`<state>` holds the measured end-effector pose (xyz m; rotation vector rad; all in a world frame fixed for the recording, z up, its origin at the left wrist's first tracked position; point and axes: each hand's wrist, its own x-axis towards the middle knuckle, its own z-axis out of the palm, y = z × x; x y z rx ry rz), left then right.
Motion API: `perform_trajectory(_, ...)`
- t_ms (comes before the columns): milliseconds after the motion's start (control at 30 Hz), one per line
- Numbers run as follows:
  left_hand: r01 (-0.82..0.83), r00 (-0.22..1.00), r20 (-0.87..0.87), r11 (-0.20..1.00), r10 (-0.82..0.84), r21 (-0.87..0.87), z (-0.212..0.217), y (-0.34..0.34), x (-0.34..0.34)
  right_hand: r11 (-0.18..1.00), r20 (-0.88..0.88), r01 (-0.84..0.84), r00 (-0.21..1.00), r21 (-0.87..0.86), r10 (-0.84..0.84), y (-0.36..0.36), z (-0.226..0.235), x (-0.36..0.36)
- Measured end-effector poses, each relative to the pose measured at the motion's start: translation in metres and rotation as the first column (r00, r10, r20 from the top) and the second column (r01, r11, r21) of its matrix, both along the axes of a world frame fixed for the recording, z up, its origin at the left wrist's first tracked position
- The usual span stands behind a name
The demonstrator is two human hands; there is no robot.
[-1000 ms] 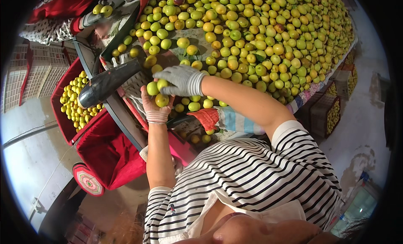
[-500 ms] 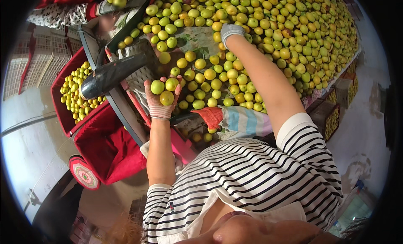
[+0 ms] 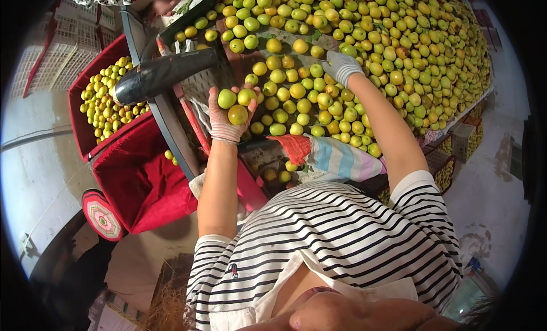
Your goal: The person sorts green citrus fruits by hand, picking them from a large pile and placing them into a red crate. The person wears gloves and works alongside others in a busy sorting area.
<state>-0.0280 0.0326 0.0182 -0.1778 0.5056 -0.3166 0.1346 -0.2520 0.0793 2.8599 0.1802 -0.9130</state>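
Observation:
My left hand [image 3: 229,119], in a striped glove with bare fingertips, is palm up and curled around three yellow-green jujubes [image 3: 237,114]. It is beside the loose jujubes at the near left of the sorting surface. My right hand [image 3: 342,68], in a grey glove with a striped cuff, reaches over the surface at the edge of a large heap of jujubes [image 3: 421,57]. Its fingers point left, stretched out, and touch the fruit around them; nothing shows in its grasp. More loose jujubes [image 3: 296,90] are scattered between my two hands.
A black tapered tube [image 3: 162,76] juts over the surface's left edge. Beyond it hangs a red cloth bin [image 3: 85,137] holding jujubes. A striped cloth [image 3: 342,158] covers the near edge. White crates [image 3: 37,66] stand at far left. Another person's hand [image 3: 165,5] is at the top left.
My right hand has moved nearer and to the right, with loose jujubes shifting nearer around it. My left hand still holds its three jujubes. The other person's gloved hand with fruit has left view.

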Motion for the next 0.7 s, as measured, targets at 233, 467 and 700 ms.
perform_trajectory(233, -0.018, 0.999, -0.025, 0.998, 0.019, 0.066, 0.001, -0.004, -0.003, 0.675, -0.196, 0.174, 0.98, 0.717, -0.045, 0.041, 0.012, -0.038)
perform_trajectory(467, -0.005, 0.987, -0.157, 0.975, 0.041, 0.223, 0.004, -0.002, -0.003, -0.031, -0.532, 0.619, 0.699, 0.785, 0.478, 0.263, 0.099, -0.103)
perform_trajectory(700, -0.164, 0.984, 0.087, 0.982, 0.156, 0.092, 0.015, -0.006, 0.003, 0.444, 0.389, -0.567, 0.814, 0.694, 0.431, 0.205, 0.049, -0.085)
